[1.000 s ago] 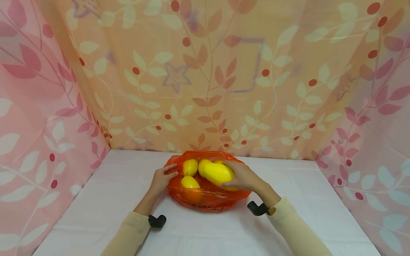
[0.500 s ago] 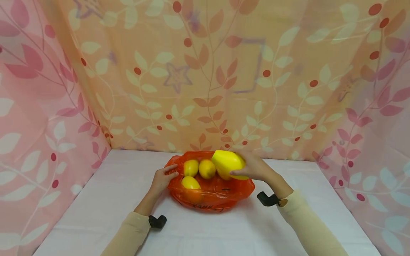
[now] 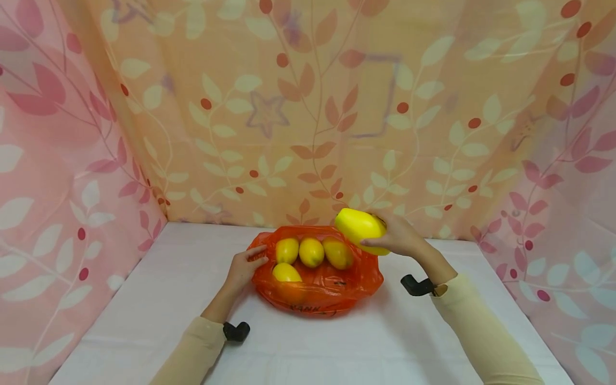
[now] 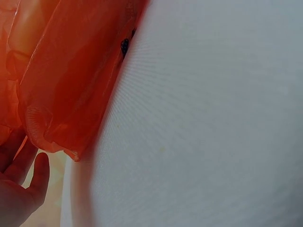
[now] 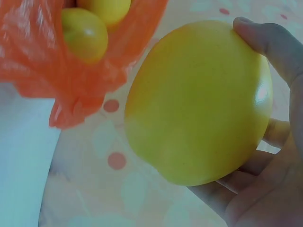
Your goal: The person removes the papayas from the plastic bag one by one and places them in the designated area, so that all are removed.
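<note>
My right hand (image 3: pixel 399 235) grips a large, smooth, papaya-shaped yellow fruit (image 3: pixel 360 230), held above the back right rim of an orange plastic bag (image 3: pixel 356 286). In the right wrist view the thumb lies on one side of this fruit (image 5: pixel 199 104) and the fingers are curled under the other. Several smaller lemon-like yellow fruits (image 3: pixel 311 253) lie inside the open-mouthed bag. At the bag's left edge rests my left hand (image 3: pixel 241 270), fingers extended onto the plastic. The left wrist view shows its thumb (image 4: pixel 41 175) apart from the bag, with the fingertips partly hidden behind the plastic.
The bag stands on a white-covered table (image 3: pixel 308 353), towards its back edge. A floral curtain (image 3: pixel 308 107) hangs behind, and pink floral cloth (image 3: pixel 58 187) walls off the left and right sides. Dark wrist mounts (image 3: pixel 416 285) stick out beside both wrists.
My right hand has lifted the large yellow fruit up out of the bag and to the right, uncovering a smaller fruit. The left hand has stayed at the bag's edge.
</note>
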Motion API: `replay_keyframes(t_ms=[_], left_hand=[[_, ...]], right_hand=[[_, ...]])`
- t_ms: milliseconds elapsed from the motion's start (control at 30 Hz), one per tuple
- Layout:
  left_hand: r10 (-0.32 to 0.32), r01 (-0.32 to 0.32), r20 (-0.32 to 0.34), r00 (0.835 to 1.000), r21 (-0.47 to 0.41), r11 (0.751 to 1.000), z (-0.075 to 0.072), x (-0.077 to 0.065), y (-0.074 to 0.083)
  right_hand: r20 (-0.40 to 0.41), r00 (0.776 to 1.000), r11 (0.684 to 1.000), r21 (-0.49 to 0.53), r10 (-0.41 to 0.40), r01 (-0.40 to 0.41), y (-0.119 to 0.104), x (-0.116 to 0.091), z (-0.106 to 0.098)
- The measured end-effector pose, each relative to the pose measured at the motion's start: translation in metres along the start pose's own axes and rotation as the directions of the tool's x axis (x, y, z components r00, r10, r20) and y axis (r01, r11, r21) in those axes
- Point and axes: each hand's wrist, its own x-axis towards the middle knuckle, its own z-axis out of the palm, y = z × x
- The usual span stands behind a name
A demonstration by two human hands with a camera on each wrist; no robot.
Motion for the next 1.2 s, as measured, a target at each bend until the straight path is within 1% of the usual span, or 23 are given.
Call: replay_keyframes(t_ms=[300,600,867,1067,1200], left_hand=[[-0.019,0.019,0.006,1.0,0.018,1.0,-0.001,0.001,0.001],[-0.023,0.023,-0.003,1.0,0.01,1.0,-0.001,0.001,0.001],[-0.029,0.029,-0.003,1.0,-0.008,1.0,0.0,0.0,0.001],[-0.044,0.043,-0.007,0.999,-0.017,0.999,0.0,0.001,-0.001],[-0.042,0.042,-0.009,0.999,-0.015,0.999,0.0,0.001,-0.002]], right_hand=[[-0.038,0.996,0.996,-0.019,0.083,-0.084,0.021,0.005,-0.011],[-0.046,0.992,0.993,-0.02,0.118,-0.119,0.043,0.007,-0.016],[-0.049,0.984,0.985,0.003,0.172,-0.172,0.067,0.01,-0.01],[-0.048,0.977,0.978,-0.004,0.208,-0.209,0.085,0.015,-0.002],[-0.035,0.972,0.972,-0.014,0.233,-0.234,0.1,0.017,0.004]])
